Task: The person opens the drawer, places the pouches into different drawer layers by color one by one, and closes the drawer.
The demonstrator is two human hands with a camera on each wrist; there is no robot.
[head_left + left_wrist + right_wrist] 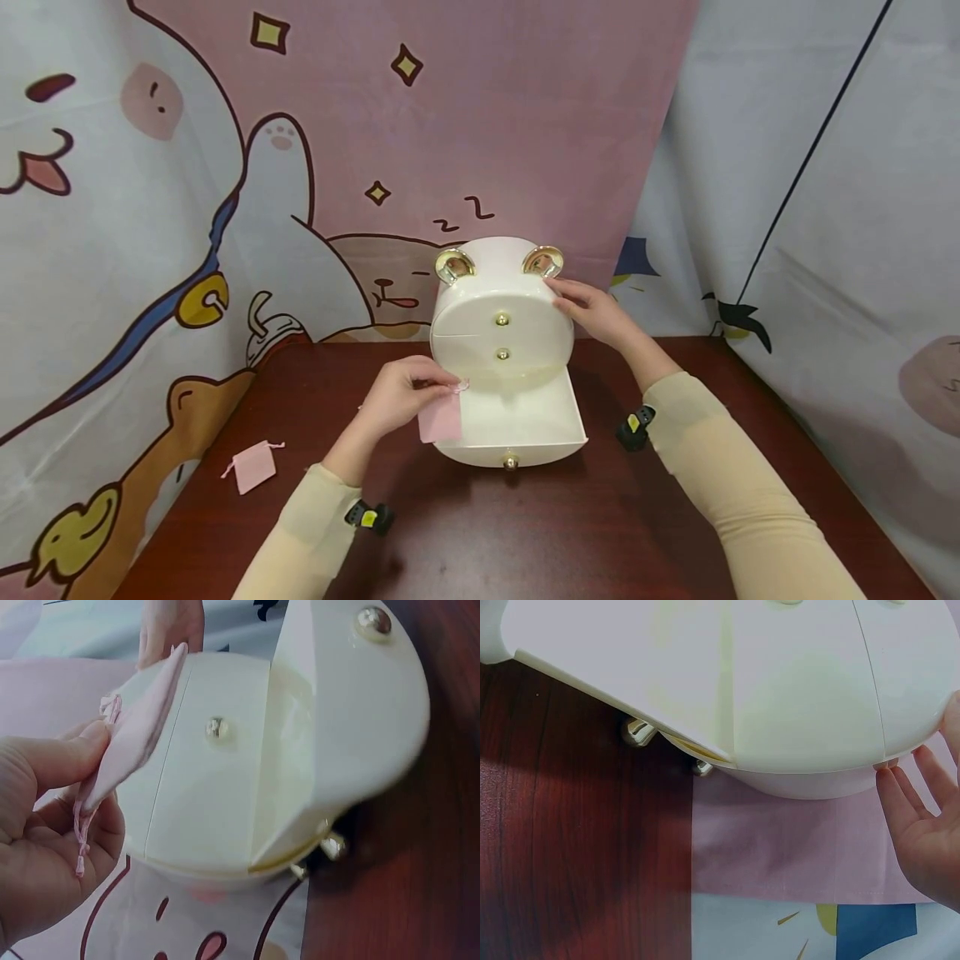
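Observation:
A white storage box (501, 279) with gold ears and gold knobs stands on the table. Its bottom drawer (528, 412) is pulled out towards me. At the drawer's left side, my left hand (397, 396) pinches a small pink drawstring pouch (441, 421) by its upper part. In the left wrist view, thumb and fingers grip the pouch (135, 746) near its drawstrings. My right hand (596, 315) touches the box's upper right side, just below the ear. The right wrist view shows the right hand's fingers (900, 799) spread against the box's curved edge.
A second pink drawstring pouch (255, 467) lies on the dark red wooden table (480, 533) to the left. Behind the box hangs a cartoon-printed cloth (517, 125). Small gold feet (639, 732) lift the box off the table.

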